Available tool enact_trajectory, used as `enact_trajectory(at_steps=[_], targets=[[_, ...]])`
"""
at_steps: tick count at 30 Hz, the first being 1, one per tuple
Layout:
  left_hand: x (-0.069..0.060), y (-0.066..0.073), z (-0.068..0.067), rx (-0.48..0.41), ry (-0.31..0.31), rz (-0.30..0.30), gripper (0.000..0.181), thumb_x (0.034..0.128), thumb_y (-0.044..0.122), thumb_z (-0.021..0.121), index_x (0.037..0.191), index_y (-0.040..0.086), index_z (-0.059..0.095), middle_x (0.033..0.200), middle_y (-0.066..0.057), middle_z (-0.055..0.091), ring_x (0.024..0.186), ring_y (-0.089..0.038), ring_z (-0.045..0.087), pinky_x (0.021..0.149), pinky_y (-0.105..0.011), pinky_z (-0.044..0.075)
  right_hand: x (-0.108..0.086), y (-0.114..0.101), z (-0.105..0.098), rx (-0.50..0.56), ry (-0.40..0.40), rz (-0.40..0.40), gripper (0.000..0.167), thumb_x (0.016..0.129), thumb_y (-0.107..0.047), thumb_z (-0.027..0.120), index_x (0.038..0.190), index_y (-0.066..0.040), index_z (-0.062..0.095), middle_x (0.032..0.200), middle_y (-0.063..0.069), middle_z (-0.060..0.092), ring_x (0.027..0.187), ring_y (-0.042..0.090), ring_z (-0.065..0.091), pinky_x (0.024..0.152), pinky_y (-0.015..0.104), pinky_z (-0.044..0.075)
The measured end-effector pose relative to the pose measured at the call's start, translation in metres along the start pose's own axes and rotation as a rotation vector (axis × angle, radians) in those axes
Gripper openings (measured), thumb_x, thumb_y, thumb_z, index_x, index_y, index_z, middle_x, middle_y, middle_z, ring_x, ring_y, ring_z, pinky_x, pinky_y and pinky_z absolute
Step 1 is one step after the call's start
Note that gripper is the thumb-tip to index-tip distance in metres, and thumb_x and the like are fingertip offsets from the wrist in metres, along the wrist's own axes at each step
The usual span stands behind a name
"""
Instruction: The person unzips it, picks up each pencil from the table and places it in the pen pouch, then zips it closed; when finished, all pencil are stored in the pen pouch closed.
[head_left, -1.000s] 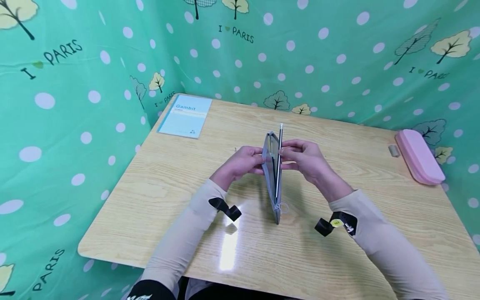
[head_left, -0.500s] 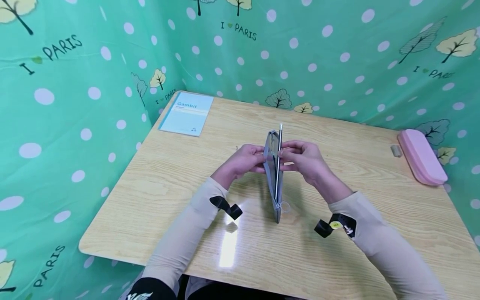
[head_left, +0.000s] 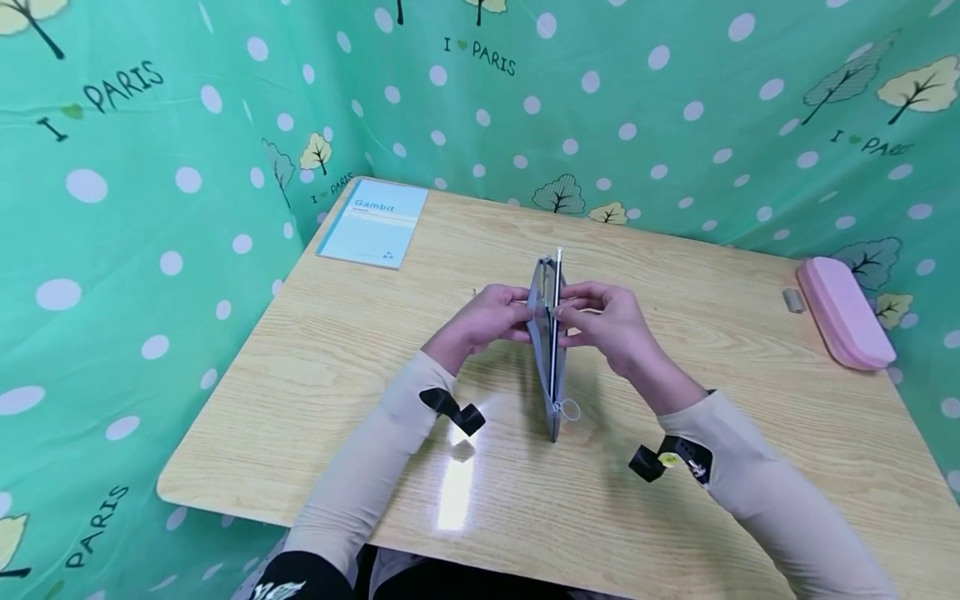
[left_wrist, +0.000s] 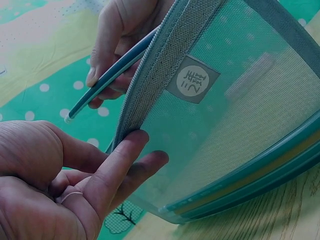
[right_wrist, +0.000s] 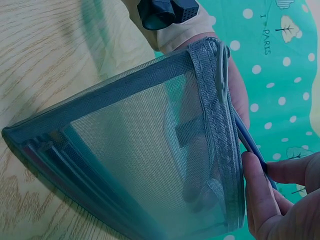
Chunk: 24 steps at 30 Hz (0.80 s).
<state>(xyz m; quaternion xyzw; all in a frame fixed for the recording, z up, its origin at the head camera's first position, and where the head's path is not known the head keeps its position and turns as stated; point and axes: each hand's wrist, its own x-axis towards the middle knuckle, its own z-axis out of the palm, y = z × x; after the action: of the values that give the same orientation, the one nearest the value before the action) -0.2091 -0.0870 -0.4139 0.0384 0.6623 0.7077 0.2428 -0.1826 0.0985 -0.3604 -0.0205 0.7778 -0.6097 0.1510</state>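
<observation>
A grey mesh zipper pouch (head_left: 536, 342) stands on its long edge on the table, its zipped side uppermost and parted. With thumb and fingers my left hand (head_left: 491, 318) holds the pouch's left side by the opening. My right hand (head_left: 607, 321) pinches a dark pencil (head_left: 558, 271) with a pale end, lengthwise at the opening. Some right-hand fingers touch the pouch's right side. Through the mesh, long thin items (left_wrist: 250, 170) lie along the bottom in the left wrist view; their kind is unclear. A round-marked label (left_wrist: 194, 80) is sewn below the zipper.
A light blue notebook (head_left: 375, 223) lies at the table's back left. Toward the right edge are a pink case (head_left: 846, 312) and a small grey block (head_left: 793, 301). Green patterned cloth (head_left: 480, 142) hangs behind and left of the wooden table (head_left: 300, 400).
The pencil has shifted slightly left and down into the pouch's opening, with my right hand moving along. My left hand keeps its hold on the pouch. The head view has tilted slightly.
</observation>
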Motion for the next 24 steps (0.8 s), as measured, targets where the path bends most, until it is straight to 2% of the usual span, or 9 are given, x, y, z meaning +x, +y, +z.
enact_trajectory(at_steps=[9,13,17,24], targets=[[-0.0013,0.0014,0.0,0.01,0.006,-0.002,0.038,0.1054,0.0,0.054,0.142,-0.007,0.056,0.124,-0.03,0.068,0.083,-0.014,0.071,0.077,-0.023,0.065,-0.0019,0.0008,0.0004,-0.052,0.003,-0.035,0.039,0.098,0.005,0.063,0.133,0.016,0.055,0.106,0.015,0.058,0.078,0.008,0.069,0.073,0.028,0.067],[-0.0017,0.0012,-0.0008,0.0,0.013,-0.008,0.039,0.1057,-0.002,0.051,0.144,-0.008,0.053,0.126,-0.031,0.067,0.095,-0.026,0.074,0.081,-0.025,0.065,-0.0003,0.0018,0.0006,-0.097,0.007,-0.056,0.038,0.098,0.003,0.064,0.132,0.016,0.056,0.106,0.016,0.059,0.076,0.008,0.069,0.072,0.026,0.066],[-0.0013,0.0013,-0.0008,-0.005,0.012,-0.008,0.039,0.1058,-0.004,0.048,0.145,-0.009,0.051,0.128,-0.031,0.065,0.113,-0.039,0.07,0.084,-0.027,0.065,0.0003,0.0027,0.0002,-0.119,0.011,-0.059,0.037,0.097,0.003,0.065,0.132,0.015,0.057,0.106,0.016,0.061,0.077,0.008,0.07,0.072,0.026,0.066],[-0.0008,0.0016,-0.0004,-0.002,-0.003,0.0,0.039,0.106,-0.003,0.049,0.145,-0.009,0.051,0.13,-0.031,0.065,0.119,-0.042,0.066,0.085,-0.028,0.064,-0.0029,0.0029,-0.0003,-0.157,0.02,-0.062,0.037,0.097,0.002,0.065,0.132,0.014,0.058,0.109,0.019,0.062,0.079,0.008,0.07,0.074,0.027,0.066]])
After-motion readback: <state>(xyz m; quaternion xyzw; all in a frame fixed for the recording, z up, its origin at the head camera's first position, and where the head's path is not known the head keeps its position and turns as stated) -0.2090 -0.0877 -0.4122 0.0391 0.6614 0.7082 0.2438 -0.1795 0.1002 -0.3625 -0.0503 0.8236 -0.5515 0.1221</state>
